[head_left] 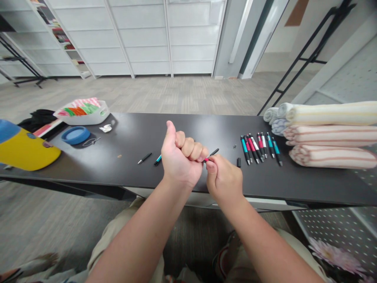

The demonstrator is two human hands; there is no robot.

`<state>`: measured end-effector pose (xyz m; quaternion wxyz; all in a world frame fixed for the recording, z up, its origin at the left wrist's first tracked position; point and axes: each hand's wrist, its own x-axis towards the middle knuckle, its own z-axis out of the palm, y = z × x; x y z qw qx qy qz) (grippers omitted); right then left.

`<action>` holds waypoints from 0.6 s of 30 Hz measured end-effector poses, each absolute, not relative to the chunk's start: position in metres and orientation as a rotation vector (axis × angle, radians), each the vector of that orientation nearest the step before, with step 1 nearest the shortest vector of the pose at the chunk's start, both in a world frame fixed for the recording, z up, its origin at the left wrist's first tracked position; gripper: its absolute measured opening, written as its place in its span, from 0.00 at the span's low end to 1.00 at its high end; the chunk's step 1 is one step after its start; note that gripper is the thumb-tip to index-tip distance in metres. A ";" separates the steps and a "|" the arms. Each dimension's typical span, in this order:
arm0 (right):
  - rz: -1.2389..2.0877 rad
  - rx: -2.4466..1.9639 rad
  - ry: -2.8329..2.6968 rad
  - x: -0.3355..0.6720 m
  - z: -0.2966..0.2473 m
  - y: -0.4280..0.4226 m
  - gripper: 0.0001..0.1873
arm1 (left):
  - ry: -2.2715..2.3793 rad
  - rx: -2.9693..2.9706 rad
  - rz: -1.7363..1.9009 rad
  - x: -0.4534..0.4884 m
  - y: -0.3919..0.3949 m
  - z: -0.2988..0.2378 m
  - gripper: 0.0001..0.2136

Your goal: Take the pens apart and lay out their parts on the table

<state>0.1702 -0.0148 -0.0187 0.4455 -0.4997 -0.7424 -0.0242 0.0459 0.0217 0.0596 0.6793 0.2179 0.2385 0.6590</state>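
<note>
Above the front half of the dark table, my left hand (185, 155) is closed in a fist with its thumb up. Its fingers wrap round a pink-and-black pen (206, 160), most of which is hidden. My right hand (225, 175) pinches the same pen between thumb and forefinger, touching the left fist. Just beyond the right fingers shows a dark slim piece (215, 151); whether it belongs to the held pen I cannot tell. To the left lie a black pen part with a silver tip (144, 158) and a teal pen part (158, 160), partly behind my left hand.
Several pens (255, 148) lie in a row at right, near a short black piece (238, 162) and a tiny part (235, 146). Rolled striped towels (332, 135) are stacked far right. A white basket (101, 114), blue lid (75, 135) and yellow-blue object (26, 149) occupy the left.
</note>
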 end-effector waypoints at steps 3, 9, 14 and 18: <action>0.366 -1.255 -1.767 0.167 -0.013 -0.015 0.23 | 0.525 0.519 1.482 0.042 0.026 0.054 0.34; 1.440 -1.022 -1.080 0.166 0.002 -0.008 0.33 | 0.569 0.998 1.528 0.038 0.029 0.044 0.26; 1.518 -1.088 -0.830 0.188 0.013 0.001 0.34 | 0.801 2.375 1.332 0.019 0.038 0.029 0.11; 1.524 -1.216 -0.860 0.202 0.011 0.005 0.34 | 0.955 2.972 1.131 0.008 0.044 0.007 0.16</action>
